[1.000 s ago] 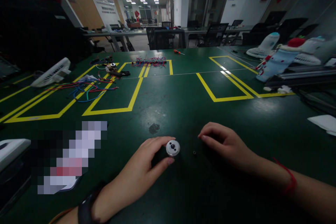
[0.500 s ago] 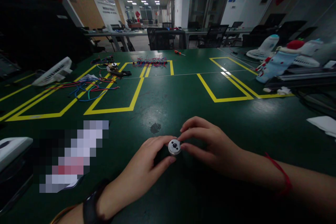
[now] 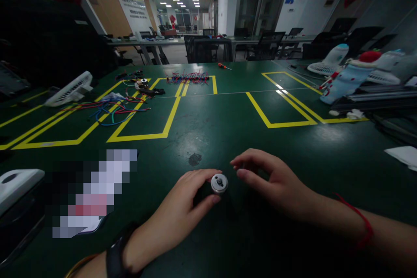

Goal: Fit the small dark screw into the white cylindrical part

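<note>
A small round silver metal part [image 3: 219,183] stands on the green table near the middle, its flat face with dark holes turned up. My left hand [image 3: 187,200] has its thumb and fingers around the left side of the part and grips it. To the right, my right hand [image 3: 265,178] hovers apart from the part, its thumb and index finger slightly spread, with nothing visible between them.
Loose coloured wires [image 3: 114,108] and a bundle of wires [image 3: 189,78] lie farther back. An orange screwdriver [image 3: 224,66] is at the far edge. A white fan [image 3: 71,89] lies at left, a blue snowman-like figure [image 3: 347,78] at right. A blurred flat object [image 3: 97,195] sits left.
My right hand has moved off the metal part to the right and no longer touches it. My left hand keeps its hold. The view has shifted slightly.
</note>
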Demonstrator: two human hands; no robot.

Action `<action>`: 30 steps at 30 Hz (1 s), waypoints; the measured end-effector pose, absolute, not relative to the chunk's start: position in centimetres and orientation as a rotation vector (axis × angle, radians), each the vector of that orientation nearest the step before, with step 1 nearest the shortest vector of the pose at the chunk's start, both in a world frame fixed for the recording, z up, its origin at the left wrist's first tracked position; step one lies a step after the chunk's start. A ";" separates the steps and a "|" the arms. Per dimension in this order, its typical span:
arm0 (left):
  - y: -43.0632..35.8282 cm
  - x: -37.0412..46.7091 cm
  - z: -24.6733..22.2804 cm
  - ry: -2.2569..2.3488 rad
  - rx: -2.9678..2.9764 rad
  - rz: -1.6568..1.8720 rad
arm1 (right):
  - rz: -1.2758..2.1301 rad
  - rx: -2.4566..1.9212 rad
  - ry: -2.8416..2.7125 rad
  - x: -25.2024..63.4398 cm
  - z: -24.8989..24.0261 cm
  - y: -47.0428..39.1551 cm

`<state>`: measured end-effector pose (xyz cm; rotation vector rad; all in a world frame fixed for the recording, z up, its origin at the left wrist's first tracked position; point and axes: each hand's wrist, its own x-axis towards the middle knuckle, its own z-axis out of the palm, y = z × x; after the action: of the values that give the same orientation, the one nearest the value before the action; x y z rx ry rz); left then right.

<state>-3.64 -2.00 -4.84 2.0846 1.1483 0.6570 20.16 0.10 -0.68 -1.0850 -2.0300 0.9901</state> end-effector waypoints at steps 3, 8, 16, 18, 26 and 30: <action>-2.0 -3.7 -4.8 1.161 2.089 0.651 | 1.149 -1.251 -1.789 21.8 -2.2 0.1; -2.2 -3.8 -4.8 1.175 2.078 0.644 | 1.348 -1.290 -1.341 23.2 -4.0 0.7; -2.2 -3.7 -4.7 1.187 2.078 0.631 | 1.406 -1.276 -1.339 23.1 -3.9 0.6; -2.2 -3.7 -4.7 1.191 2.077 0.624 | 1.380 -1.277 -1.427 23.0 -3.6 0.4; -2.3 -3.8 -4.9 1.199 2.090 0.638 | 1.070 -1.137 -2.051 22.4 -3.0 0.2; -2.2 -3.6 -4.9 1.180 2.100 0.668 | 0.989 -1.110 -2.159 21.4 -1.8 0.0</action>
<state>-3.63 -2.22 -4.94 2.0996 1.1800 0.6680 21.40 0.03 -1.77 -1.1096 -2.1588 0.9893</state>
